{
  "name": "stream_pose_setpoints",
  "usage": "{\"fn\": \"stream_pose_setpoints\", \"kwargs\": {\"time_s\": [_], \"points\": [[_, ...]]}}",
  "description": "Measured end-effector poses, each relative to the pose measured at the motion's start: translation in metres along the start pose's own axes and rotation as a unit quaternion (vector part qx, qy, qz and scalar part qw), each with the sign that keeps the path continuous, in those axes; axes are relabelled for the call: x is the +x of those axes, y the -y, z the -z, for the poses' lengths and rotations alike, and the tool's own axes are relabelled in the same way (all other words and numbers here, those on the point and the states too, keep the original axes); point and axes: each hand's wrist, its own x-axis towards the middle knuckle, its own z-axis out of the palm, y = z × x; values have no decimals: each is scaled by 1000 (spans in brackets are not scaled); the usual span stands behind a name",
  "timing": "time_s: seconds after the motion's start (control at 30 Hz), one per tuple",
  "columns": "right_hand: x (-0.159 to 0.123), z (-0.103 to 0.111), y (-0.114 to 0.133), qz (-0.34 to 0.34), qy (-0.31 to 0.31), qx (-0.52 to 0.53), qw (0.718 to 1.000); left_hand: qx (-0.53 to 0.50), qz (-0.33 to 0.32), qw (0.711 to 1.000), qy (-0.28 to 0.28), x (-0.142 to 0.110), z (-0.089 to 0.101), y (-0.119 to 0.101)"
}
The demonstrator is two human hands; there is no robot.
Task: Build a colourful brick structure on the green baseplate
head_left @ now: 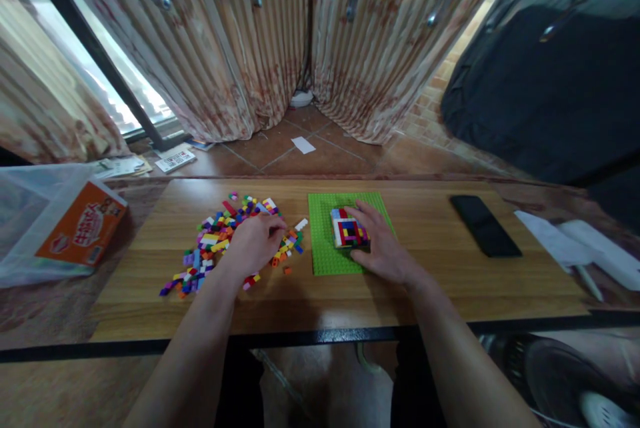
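My left hand (255, 245) is over the right side of a loose pile of small toy building bricks (210, 239). Its thumb and fingers are pinched together, and whatever lies between them is hidden. On a green studded baseplate (325, 261) sits a low, blocky toy brick build (345, 231) in red, white, blue, yellow and black. My right hand (383, 248) curls around the right side of that build, the thumb at its near edge and the fingers at its far edge. Part of the build is covered by these fingers. A white brick (301, 223) lies between pile and baseplate.
A black phone (485, 225) lies on the wooden table (430, 295) at the right. White papers (555, 238) are beyond the table's right end. At the far left is a clear plastic bin (45, 175) with an orange label. A dark bar runs along the front edge.
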Motion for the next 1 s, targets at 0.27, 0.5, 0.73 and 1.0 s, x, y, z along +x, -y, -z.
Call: {"fn": "stream_pose_setpoints", "kwargs": {"time_s": [0.27,0.5,0.73,1.0], "points": [[-1,4,-2,-17,-8,-94,995,23,28,999,-2,0,3,-1],[-24,26,-30,-147,-61,-204,966,20,42,999,-16,-1,4,-3],[-23,6,-21,-267,-132,-252,921,49,-2,996,-74,1,-7,-10],[-22,-15,4,-226,-124,-186,948,126,-64,988,-55,10,-40,-39]]}}
